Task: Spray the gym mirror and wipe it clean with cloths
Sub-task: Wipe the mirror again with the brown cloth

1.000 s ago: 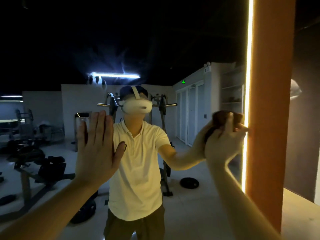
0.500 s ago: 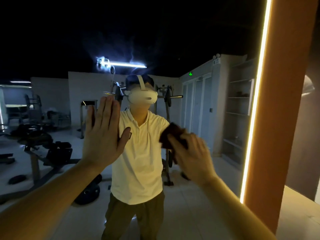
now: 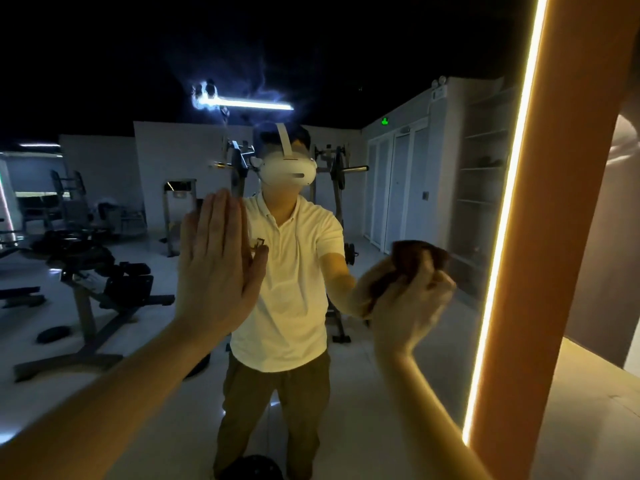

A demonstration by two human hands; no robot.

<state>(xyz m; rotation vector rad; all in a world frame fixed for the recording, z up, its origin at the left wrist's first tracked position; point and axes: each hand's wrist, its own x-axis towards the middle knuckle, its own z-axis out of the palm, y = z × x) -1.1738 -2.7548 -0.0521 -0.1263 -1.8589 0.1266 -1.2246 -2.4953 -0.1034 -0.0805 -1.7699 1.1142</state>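
Observation:
The gym mirror (image 3: 114, 348) fills most of the view and reflects me and the dim gym behind. My left hand (image 3: 216, 261) lies flat against the glass at chest height, fingers straight and together. My right hand (image 3: 412, 303) grips a bunched dark brown cloth (image 3: 415, 256) and holds it against the glass, right of my reflection and a little left of the lit edge. No spray bottle is in view.
A bright LED strip (image 3: 502, 237) runs down the mirror's right edge, with an orange column (image 3: 561, 237) right beside it. Reflected in the glass are weight benches, plates on the floor, a rack, and white lockers.
My right hand has swept the cloth across the glass: from the right edge leftward to the middle, then back rightward and lower. My left hand has stayed flat on the mirror.

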